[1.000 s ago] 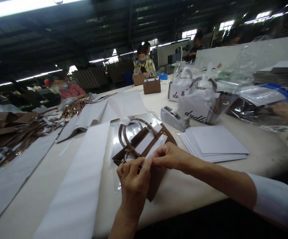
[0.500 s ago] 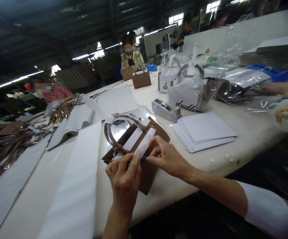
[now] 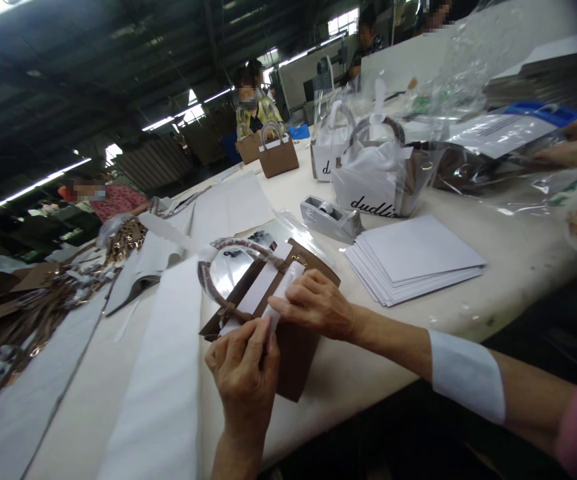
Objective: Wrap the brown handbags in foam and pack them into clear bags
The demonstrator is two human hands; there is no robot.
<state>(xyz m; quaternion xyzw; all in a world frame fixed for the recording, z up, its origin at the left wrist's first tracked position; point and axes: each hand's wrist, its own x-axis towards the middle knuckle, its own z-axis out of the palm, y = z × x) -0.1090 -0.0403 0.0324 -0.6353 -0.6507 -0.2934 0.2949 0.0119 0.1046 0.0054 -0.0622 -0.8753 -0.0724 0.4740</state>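
Observation:
A small brown handbag (image 3: 296,353) lies flat on the white table (image 3: 348,373), its round handles (image 3: 216,297) pointing away from me. A white paper strip (image 3: 281,293) lies across its front. My left hand (image 3: 243,370) pinches the near end of that strip with thumb and fingers closed. My right hand (image 3: 313,303) rests on the bag beside it, fingers curled and pressing the strip down. Clear plastic film (image 3: 248,257) lies under the handles.
A stack of white cards (image 3: 416,257) sits right of the bag, a grey tape dispenser (image 3: 328,217) behind it. Wrapped bags marked with lettering (image 3: 373,183) stand further back. White foam sheets (image 3: 158,387) lie to the left. Straps and metal chains (image 3: 43,300) pile at far left. Other people sit across.
My hands have stayed on the strip while my view drifted right and down. My right hand slid a little toward my left along the strip.

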